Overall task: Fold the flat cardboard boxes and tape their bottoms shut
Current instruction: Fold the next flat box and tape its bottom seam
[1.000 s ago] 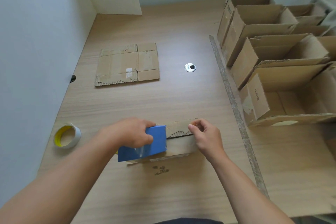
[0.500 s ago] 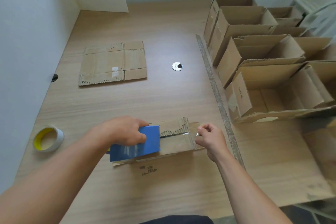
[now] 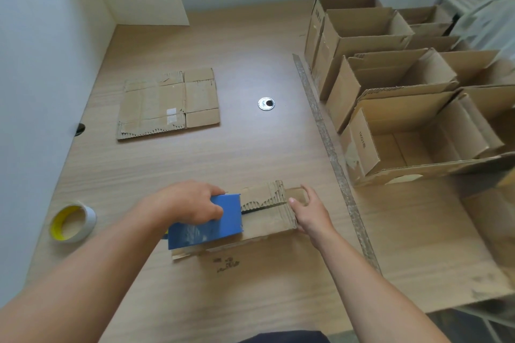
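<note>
Desk [image 3: 250, 153] — blue dispenser [image 3: 220, 231] half-covered

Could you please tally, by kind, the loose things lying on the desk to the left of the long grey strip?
Cardboard boxes: 2 (flattened box, box being taped)
Tape roll: 1
Blue tape dispenser: 1
Total: 4

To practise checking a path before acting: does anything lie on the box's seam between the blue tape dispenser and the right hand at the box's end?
Nothing visible does. The seam between the blue tape dispenser and the right hand shows only the cardboard of the box; the left hand grips the dispenser.
</note>
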Available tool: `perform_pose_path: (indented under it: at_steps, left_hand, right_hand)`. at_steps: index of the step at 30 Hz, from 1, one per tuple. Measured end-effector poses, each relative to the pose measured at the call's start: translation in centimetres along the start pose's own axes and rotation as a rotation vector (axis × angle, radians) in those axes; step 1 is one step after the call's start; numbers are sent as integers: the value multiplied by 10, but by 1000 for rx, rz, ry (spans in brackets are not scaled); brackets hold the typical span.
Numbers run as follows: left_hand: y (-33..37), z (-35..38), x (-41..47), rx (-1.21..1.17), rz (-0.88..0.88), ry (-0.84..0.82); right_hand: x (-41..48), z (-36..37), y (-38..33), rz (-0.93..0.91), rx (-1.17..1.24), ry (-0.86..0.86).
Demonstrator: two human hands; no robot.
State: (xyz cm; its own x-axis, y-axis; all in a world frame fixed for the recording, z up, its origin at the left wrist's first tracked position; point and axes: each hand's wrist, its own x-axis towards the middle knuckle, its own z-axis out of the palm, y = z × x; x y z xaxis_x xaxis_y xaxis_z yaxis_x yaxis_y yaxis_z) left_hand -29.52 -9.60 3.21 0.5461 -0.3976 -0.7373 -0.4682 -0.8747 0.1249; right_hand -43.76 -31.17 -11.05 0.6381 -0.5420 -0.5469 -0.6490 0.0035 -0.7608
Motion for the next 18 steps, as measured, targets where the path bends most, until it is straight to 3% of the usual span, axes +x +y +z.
perform_pose_path:
  at_steps: [2, 5, 9, 13, 18]
  left_hand:
    - [0, 1, -1, 6, -2, 17]
    - [-1, 3, -4, 27, 4, 34]
    - [-4, 3, -8, -9, 30, 25]
    - [-9, 2, -13, -40, 51, 20]
    - [-16, -2, -20, -84, 64, 14]
  right_hand:
    - [-4, -7, -4, -79, -124, 29]
    - [-19, -18, -10, -399, -227, 12]
    - [-21, -32, -23, -756, -568, -347]
    - [-4, -26, -32, -838, -954, -511]
    - [8, -16, -20, -865, -958, -436]
